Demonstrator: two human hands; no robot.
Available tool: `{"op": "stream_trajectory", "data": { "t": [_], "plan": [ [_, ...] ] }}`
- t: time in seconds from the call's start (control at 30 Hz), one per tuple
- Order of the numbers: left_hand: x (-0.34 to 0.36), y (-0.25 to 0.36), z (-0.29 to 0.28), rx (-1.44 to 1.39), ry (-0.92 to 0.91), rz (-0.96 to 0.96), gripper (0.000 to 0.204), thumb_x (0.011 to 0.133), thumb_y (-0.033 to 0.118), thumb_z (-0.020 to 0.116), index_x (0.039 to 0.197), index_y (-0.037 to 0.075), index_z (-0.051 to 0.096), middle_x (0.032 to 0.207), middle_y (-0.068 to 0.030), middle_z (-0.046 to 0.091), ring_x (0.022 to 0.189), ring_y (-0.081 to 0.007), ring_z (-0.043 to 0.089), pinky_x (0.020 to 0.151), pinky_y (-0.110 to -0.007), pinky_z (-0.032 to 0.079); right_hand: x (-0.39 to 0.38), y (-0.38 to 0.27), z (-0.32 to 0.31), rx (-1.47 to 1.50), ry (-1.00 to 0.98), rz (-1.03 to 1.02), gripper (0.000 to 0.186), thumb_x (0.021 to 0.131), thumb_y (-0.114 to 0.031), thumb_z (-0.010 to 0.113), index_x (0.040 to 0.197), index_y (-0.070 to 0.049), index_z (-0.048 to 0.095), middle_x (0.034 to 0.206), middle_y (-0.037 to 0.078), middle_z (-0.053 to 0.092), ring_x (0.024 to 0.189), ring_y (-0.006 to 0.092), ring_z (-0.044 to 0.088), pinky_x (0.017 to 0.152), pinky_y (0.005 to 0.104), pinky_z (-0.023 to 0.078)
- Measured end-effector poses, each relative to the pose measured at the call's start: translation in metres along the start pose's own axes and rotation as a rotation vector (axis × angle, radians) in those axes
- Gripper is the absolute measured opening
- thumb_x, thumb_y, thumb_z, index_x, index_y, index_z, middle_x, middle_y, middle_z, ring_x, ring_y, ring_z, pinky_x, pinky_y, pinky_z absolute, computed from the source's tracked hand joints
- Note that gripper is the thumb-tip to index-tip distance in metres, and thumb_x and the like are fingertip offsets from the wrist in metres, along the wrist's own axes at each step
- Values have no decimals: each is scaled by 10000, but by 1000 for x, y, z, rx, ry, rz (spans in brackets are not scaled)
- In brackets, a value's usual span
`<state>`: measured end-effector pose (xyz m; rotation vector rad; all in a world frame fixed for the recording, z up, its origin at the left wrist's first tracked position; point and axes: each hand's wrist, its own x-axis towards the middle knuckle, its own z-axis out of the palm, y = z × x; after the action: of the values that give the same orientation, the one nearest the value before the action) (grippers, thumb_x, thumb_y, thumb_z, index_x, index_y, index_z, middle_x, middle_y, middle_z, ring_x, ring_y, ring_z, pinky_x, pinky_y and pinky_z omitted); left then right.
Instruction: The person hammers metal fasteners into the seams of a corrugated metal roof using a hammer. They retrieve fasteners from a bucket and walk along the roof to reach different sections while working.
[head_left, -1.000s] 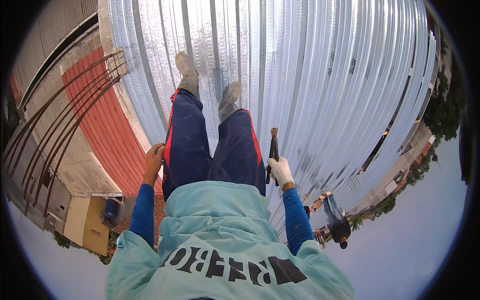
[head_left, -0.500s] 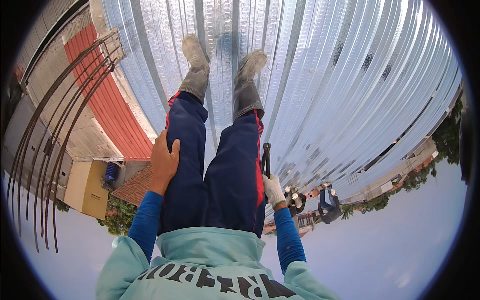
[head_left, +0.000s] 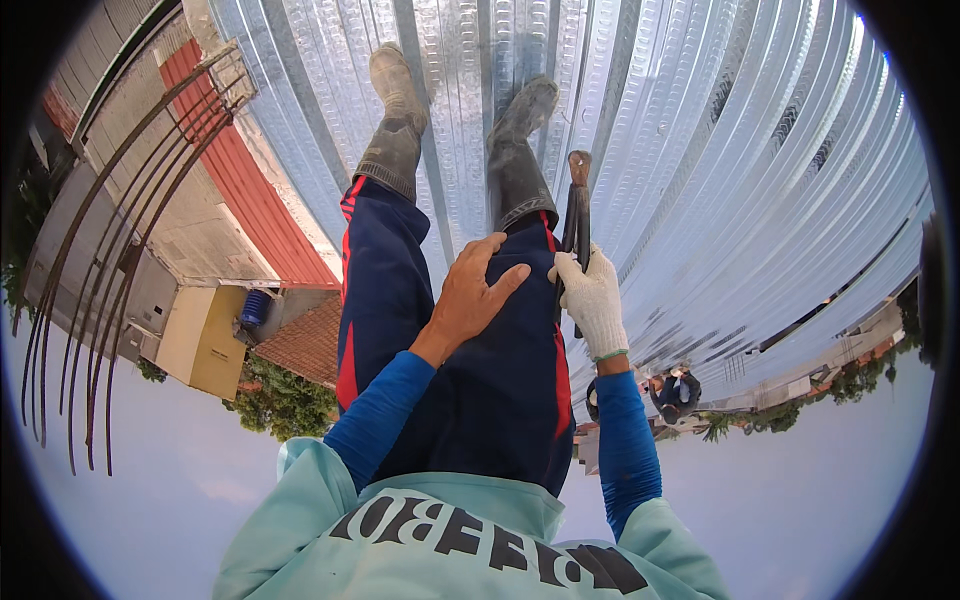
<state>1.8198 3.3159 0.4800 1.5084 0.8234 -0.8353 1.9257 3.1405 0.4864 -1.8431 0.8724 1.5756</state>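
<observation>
My right hand (head_left: 594,302), in a white knit glove, is closed around the dark handles of a pair of pincers (head_left: 577,215) beside my right knee. Their brownish head points away from me, over the metal sheets. My left hand (head_left: 468,303) is bare and holds nothing; its fingers are apart, and it hovers over or rests on my right thigh, which I cannot tell exactly. Below my navy trousers (head_left: 470,400) with red stripes, my grey muddy boots (head_left: 515,150) stand on ribbed, shiny metal decking (head_left: 455,120).
Long rusty rebar rods (head_left: 120,230) stick out in a bent bundle at the left. Beyond the deck edge there lie a red metal roof (head_left: 240,180), a yellow wall (head_left: 205,335) and a blue tank (head_left: 255,307). A person (head_left: 678,392) crouches farther off on the right.
My left hand has moved from beside my left thigh across to the right one. My right hand has raised the pincers farther forward, into fuller view. My view has shifted slightly.
</observation>
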Motion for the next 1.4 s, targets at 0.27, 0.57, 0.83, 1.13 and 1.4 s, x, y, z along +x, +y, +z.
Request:
{"op": "stream_trajectory", "data": {
  "t": [0.27, 0.57, 0.83, 1.13, 1.4],
  "plan": [
    [20, 0, -17, -664, 58, -335, 234, 985, 180, 667, 1105, -5, 590, 867, -72, 665, 724, -141, 664, 675, -285, 545, -57, -15, 83, -289, -56, -470, 355, 905, -176, 670, 1223, -29, 621, 957, 206, 707, 892, 428, 704, 762, 515, 565],
    [38, -69, -73, -379, 315, -186, 111, 1051, 157, 620, 996, 74, 571, 739, 15, 523, 603, -92, 547, 579, -263, 473, 24, 92, 54, 183, 277, -241, 402, 974, -256, 690, 1267, 19, 668, 1021, 139, 762, 972, 219, 738, 905, 345, 556],
    [79, -53, 19, -250, 304, 24, 196, 1060, 253, 654, 1046, 60, 629, 699, 47, 476, 586, -47, 463, 556, -232, 387, 232, 315, -77, 44, 301, 34, 379, 934, -254, 640, 1223, -19, 710, 1103, 175, 763, 1034, 280, 737, 932, 373, 551],
    [79, -113, 201, 256, -215, -87, 107, 1031, 109, 666, 1090, 20, 678, 764, 36, 528, 704, -49, 432, 615, -255, 361, 431, 449, -222, -402, 521, -10, 381, 965, -289, 554, 1262, -118, 721, 1254, 183, 717, 1196, 387, 658, 1044, 471, 517],
    [103, -123, 223, 273, -94, -335, 66, 1037, 95, 654, 1071, 41, 673, 718, 46, 501, 677, -28, 427, 604, -247, 346, 561, 428, -238, -487, 758, 37, 270, 958, -266, 584, 1104, -94, 734, 1135, 197, 753, 1068, 390, 724, 919, 487, 585]
  ]
}}
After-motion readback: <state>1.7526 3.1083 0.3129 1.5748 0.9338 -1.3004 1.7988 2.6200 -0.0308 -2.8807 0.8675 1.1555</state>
